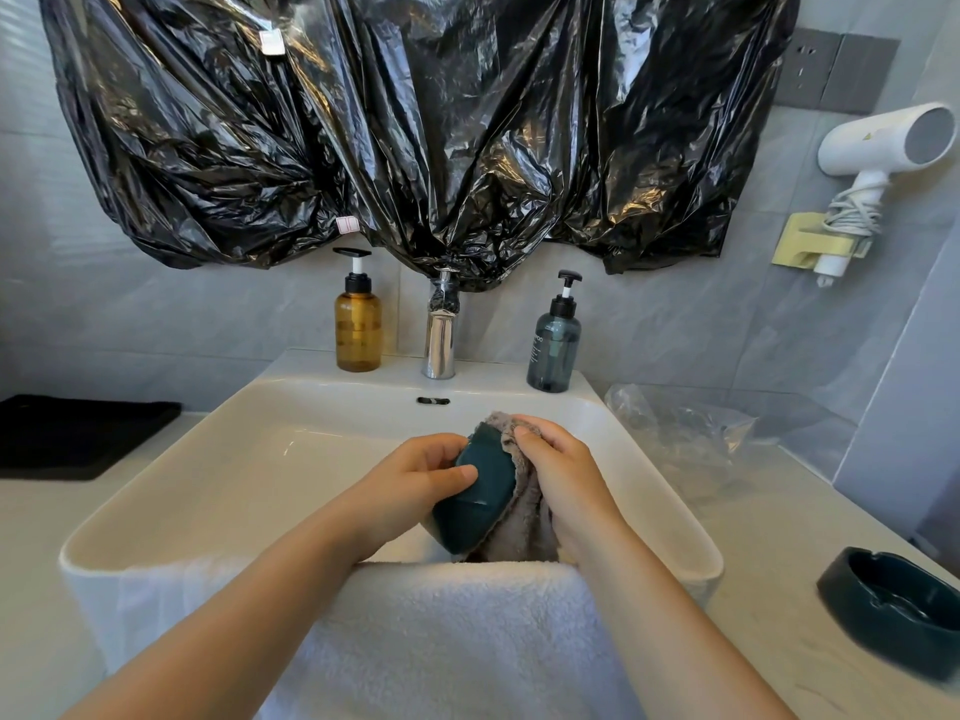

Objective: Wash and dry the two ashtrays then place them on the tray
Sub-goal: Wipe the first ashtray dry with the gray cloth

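Over the sink (218, 459), your left hand (415, 478) grips a teal ashtray (475, 504); at its 3 o'clock, your right hand (563, 470) clutches a grey cloth (524, 527) against it.

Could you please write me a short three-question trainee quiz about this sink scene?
1. True or false: the left hand grips the green ashtray over the sink.
2. What does the right hand press on it? A sponge; B grey cloth; C brush.
3. Where is the second ashtray?

Key: 1 true. 2 B. 3 On the counter, right of the sink.
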Motion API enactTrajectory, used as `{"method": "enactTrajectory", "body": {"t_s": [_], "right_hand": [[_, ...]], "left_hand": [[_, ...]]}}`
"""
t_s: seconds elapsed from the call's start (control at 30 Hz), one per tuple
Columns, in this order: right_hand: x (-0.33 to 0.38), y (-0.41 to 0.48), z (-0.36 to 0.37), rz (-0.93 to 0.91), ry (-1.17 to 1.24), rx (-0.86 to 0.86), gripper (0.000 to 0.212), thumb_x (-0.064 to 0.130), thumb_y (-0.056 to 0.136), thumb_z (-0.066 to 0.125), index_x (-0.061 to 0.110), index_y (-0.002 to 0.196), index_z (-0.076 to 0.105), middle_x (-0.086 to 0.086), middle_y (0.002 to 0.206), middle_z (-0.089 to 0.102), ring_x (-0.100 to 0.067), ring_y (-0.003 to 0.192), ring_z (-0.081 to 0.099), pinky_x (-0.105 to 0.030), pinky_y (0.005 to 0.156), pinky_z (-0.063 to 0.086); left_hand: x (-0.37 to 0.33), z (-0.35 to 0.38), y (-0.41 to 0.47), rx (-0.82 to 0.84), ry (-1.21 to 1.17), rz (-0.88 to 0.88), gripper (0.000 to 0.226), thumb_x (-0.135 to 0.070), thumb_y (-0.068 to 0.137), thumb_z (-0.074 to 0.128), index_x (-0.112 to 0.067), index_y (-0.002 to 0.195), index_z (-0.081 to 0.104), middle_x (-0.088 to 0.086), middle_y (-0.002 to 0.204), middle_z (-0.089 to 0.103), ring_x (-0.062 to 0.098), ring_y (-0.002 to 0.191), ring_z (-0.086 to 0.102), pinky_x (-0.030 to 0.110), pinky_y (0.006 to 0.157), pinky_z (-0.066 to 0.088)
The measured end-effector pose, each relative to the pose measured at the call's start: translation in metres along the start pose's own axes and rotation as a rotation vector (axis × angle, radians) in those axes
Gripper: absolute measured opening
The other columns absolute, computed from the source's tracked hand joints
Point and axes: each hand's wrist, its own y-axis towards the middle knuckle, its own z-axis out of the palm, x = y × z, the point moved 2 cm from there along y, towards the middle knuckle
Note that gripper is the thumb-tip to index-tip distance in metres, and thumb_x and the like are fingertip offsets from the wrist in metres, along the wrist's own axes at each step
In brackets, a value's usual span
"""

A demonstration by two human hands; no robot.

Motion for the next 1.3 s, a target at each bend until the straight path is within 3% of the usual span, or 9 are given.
{"method": "enactTrajectory", "body": {"t_s": [0.1,0.2,0.37,0.57,0.7,0.83,1.03,1.2,1.3], "right_hand": [[-0.003,-0.002,0.006,0.004,-0.021,0.065,0.022,0.022,0.099,0.051,0.024,0.109,0.071,0.000,0.111,0.072,-0.021,0.108,0.065,-0.045,0.098,0.052],[-0.002,-0.003,0.009,-0.044,-0.037,0.091,0.023,0.019,0.099,0.053,0.023,0.110,0.072,0.001,0.109,0.073,-0.019,0.107,0.066,-0.043,0.098,0.052],[-0.004,-0.002,0.008,-0.075,-0.066,0.088,0.024,0.024,0.100,0.051,0.027,0.116,0.069,0.003,0.111,0.072,-0.018,0.107,0.066,-0.043,0.097,0.053],[-0.007,0.005,-0.002,0.023,0.136,-0.022,0.027,0.022,0.102,0.048,0.022,0.121,0.066,-0.001,0.116,0.070,-0.022,0.111,0.065,-0.045,0.100,0.051],[-0.004,-0.003,0.004,-0.087,-0.012,0.108,0.025,0.020,0.101,0.049,0.025,0.115,0.070,0.004,0.113,0.072,-0.016,0.109,0.065,-0.042,0.099,0.052],[0.001,-0.005,0.009,-0.215,-0.166,0.081,0.027,0.023,0.101,0.049,0.028,0.121,0.066,0.008,0.114,0.070,-0.011,0.107,0.064,-0.038,0.096,0.054],[-0.006,0.003,0.000,-0.015,-0.106,-0.056,0.029,0.027,0.102,0.046,0.021,0.123,0.065,0.001,0.117,0.068,-0.019,0.111,0.062,-0.044,0.101,0.049],[0.004,-0.008,0.007,-0.301,-0.298,0.106,0.029,0.019,0.102,0.046,0.026,0.121,0.066,0.009,0.117,0.067,-0.006,0.110,0.060,-0.023,0.093,0.052],[-0.001,0.000,0.007,-0.209,-0.254,0.033,0.030,0.025,0.103,0.043,0.025,0.124,0.064,0.007,0.121,0.066,-0.011,0.113,0.059,-0.030,0.097,0.051]], "left_hand": [[0.002,-0.001,0.002,-0.048,-0.142,-0.077,0.028,-0.022,0.098,0.049,-0.001,0.111,0.064,0.020,0.107,0.070,0.030,0.098,0.066,0.040,0.094,0.048],[0.004,-0.002,0.003,-0.128,-0.125,-0.089,0.030,-0.025,0.098,0.050,-0.002,0.103,0.068,0.018,0.102,0.072,0.035,0.102,0.066,0.045,0.097,0.048],[0.005,-0.007,0.004,-0.191,-0.055,-0.036,0.025,-0.017,0.099,0.048,-0.006,0.094,0.070,0.011,0.085,0.072,0.020,0.075,0.064,0.029,0.072,0.048],[0.005,-0.006,0.004,-0.078,-0.130,0.029,0.018,-0.012,0.092,0.054,-0.010,0.104,0.068,0.010,0.097,0.072,0.020,0.087,0.066,0.032,0.080,0.049],[0.005,-0.004,0.004,-0.079,-0.195,-0.025,0.019,-0.020,0.095,0.054,-0.008,0.102,0.068,0.010,0.093,0.073,0.022,0.086,0.066,0.034,0.080,0.047],[0.005,-0.005,0.002,-0.089,-0.069,0.003,0.021,-0.008,0.098,0.047,-0.013,0.099,0.067,0.005,0.094,0.073,0.019,0.087,0.067,0.026,0.074,0.050],[0.006,-0.002,0.003,-0.053,0.077,0.026,0.023,-0.006,0.099,0.045,-0.013,0.104,0.066,0.005,0.100,0.073,0.018,0.091,0.067,0.022,0.073,0.049],[0.008,-0.003,0.004,-0.052,0.076,0.040,0.022,-0.005,0.098,0.047,-0.015,0.100,0.066,0.001,0.093,0.072,0.014,0.087,0.066,0.018,0.071,0.050],[0.008,-0.004,0.003,-0.050,0.083,0.059,0.021,-0.005,0.099,0.046,-0.013,0.102,0.066,0.002,0.095,0.072,0.014,0.088,0.065,0.018,0.074,0.049]]}}
